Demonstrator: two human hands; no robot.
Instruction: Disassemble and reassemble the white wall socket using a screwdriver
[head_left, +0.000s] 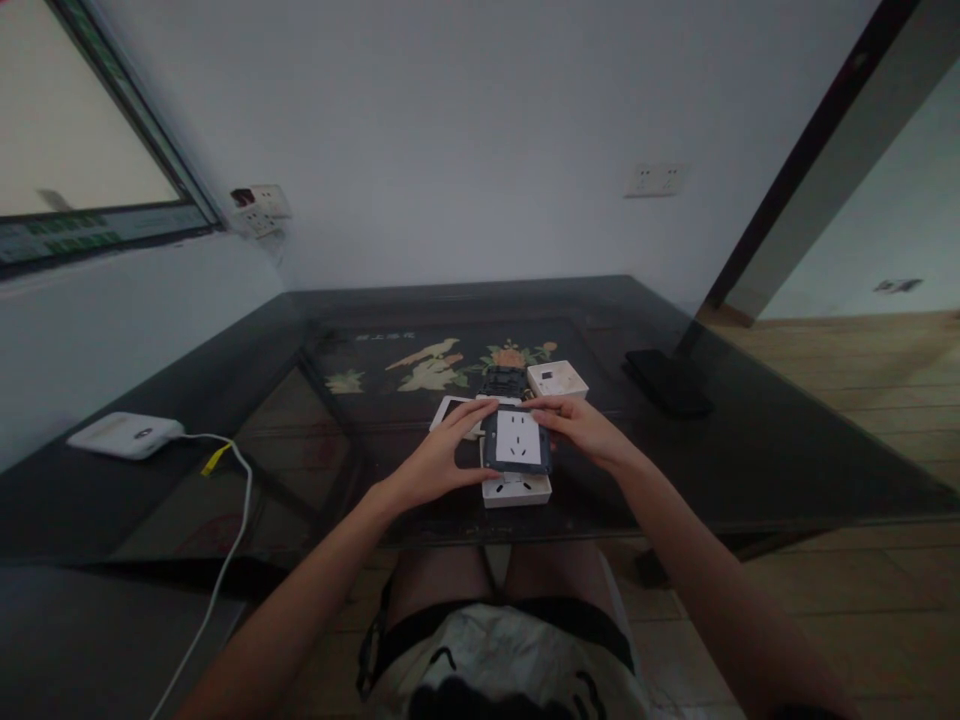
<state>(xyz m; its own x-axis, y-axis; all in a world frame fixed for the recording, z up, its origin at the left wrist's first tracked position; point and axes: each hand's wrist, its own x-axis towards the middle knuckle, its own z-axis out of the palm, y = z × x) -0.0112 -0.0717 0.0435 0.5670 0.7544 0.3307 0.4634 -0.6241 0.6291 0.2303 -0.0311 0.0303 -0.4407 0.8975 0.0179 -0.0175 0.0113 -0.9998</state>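
Note:
A wall socket panel (518, 438) with a white face and dark frame lies in front of me, above another white socket plate (517, 490). My left hand (442, 455) grips its left side, thumb at the lower corner and fingers at the upper edge. At the upper right corner, my right hand (574, 425) holds the same panel between thumb and fingers. Just behind are a dark plastic frame (504, 381) and a white box-like piece (557, 379). A white piece with a dark inset (448, 409) lies partly hidden by my left hand.
The dark glossy table (390, 490) carries a white device (127, 435) with a cable (244, 490) hanging over the front edge at left. A black flat object (667, 382) lies at right. Sockets (656, 180) are on the wall behind; a window (90, 120) is at left.

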